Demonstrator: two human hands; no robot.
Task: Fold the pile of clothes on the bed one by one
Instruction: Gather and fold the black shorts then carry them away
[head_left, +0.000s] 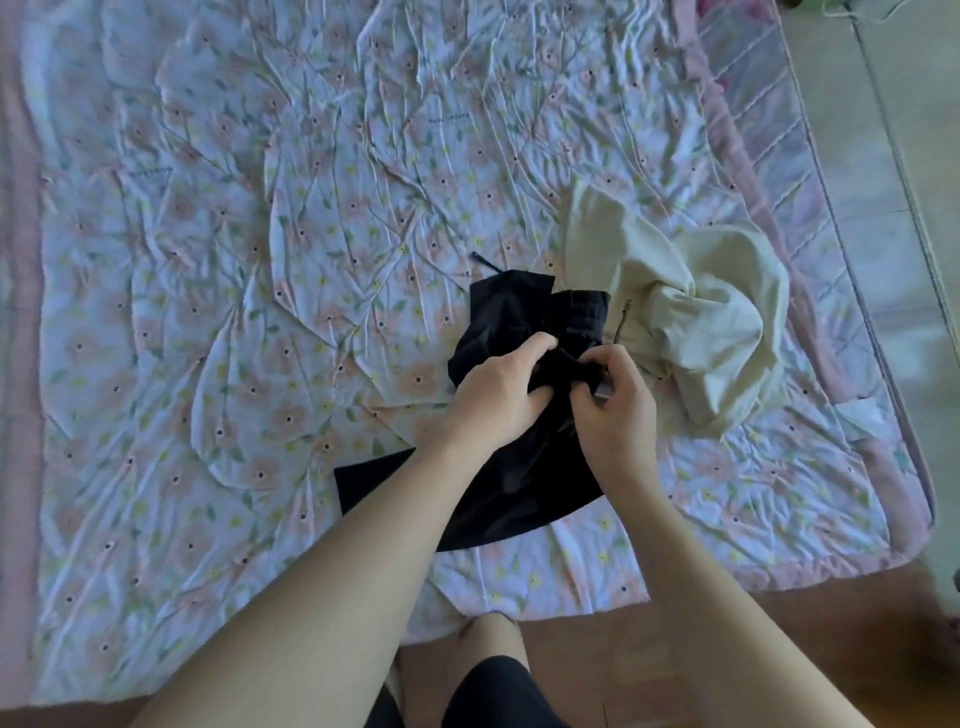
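A black garment (519, 467) lies bunched on the floral bedspread (260, 260), near the bed's front edge. My left hand (493, 389) grips a fold of its dark cloth, fingers curled into it. My right hand (613, 410) pinches the same bunch from the right, thumb and fingers closed on the fabric. The garment's lower part spreads flat toward me under my forearms. A thin black strap (485, 262) sticks out behind it. A cream garment (701, 312) lies crumpled just to the right, touching the black one.
The wrinkled bedspread covers the bed to the left and far side. A pink quilted border (810, 218) runs along the right edge, with pale floor (883, 156) beyond. My legs and the brown floor (727, 649) show at the bottom.
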